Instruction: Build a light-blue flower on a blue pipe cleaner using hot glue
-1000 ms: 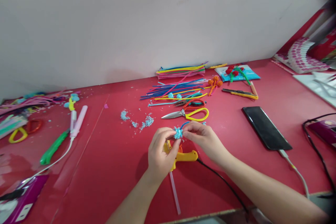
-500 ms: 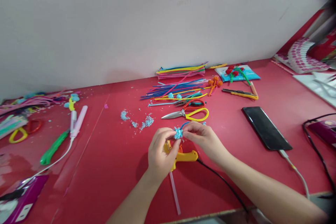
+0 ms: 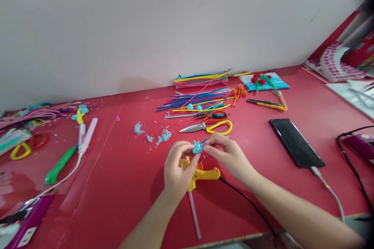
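Note:
A small light-blue pipe-cleaner flower (image 3: 197,147) with short spiky petals sits between my two hands. My left hand (image 3: 179,167) pinches it from the left with thumb and forefinger. From the other side, the fingertips of my right hand (image 3: 223,151) close on its right edge, where a darker blue stem shows, partly covered by the fingers. Beneath the hands lies a yellow hot glue gun (image 3: 204,174), a clear glue stick (image 3: 194,214) poking out of its back end. Scissors (image 3: 206,126) with one red and one yellow handle rest just beyond the flower.
Blue fluff clippings (image 3: 164,136) lie left of the scissors. Pipe cleaners (image 3: 201,99) and pliers (image 3: 201,114) are behind them. On the right are a black phone (image 3: 296,142) and its cable; on the left, a pink hair iron (image 3: 87,136) and green-handled tool (image 3: 60,165). A white partition (image 3: 175,27) borders the table.
The blue flower has turned slightly between my fingers and its petals look more spread. Both hands stay almost in the same place.

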Motion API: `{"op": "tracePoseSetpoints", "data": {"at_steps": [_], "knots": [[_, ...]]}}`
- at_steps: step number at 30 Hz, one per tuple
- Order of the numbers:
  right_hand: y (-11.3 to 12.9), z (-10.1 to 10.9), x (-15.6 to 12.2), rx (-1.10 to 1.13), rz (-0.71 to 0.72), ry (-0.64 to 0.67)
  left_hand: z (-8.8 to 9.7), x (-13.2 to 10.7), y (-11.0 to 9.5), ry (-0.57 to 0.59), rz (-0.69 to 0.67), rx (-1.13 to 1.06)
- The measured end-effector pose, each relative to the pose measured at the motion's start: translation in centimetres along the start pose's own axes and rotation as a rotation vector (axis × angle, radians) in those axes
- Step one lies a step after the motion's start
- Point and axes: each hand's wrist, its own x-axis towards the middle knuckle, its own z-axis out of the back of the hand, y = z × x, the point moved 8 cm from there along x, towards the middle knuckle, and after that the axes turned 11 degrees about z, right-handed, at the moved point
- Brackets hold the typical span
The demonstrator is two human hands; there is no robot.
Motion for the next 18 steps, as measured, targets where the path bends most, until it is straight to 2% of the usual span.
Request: {"op": "tracePoseSetpoints", "data": {"at_steps": [5, 9, 11, 14, 18], "knots": [[1.6, 1.3, 0.2, -0.168, 0.169, -0.095, -0.1, 0.4, 2.5, 0.029, 0.364, -0.334], [2.7, 1.2, 0.2, -0.276, 0.276, -0.056, -0.8, 0.4, 3.8, 0.102, 0.580, -0.529], [2.6, 1.0, 0.3, -0.290, 0.252, -0.009, -0.9, 0.5, 4.0, 0.117, 0.616, -0.567], [1.3, 0.6, 0.5, -0.241, 0.135, 0.078, -1.0, 0.5, 4.3, 0.120, 0.637, -0.558], [-0.1, -0.6, 0.3, -0.183, 0.052, 0.181, -0.8, 0.2, 3.8, 0.126, 0.581, -0.459]]}}
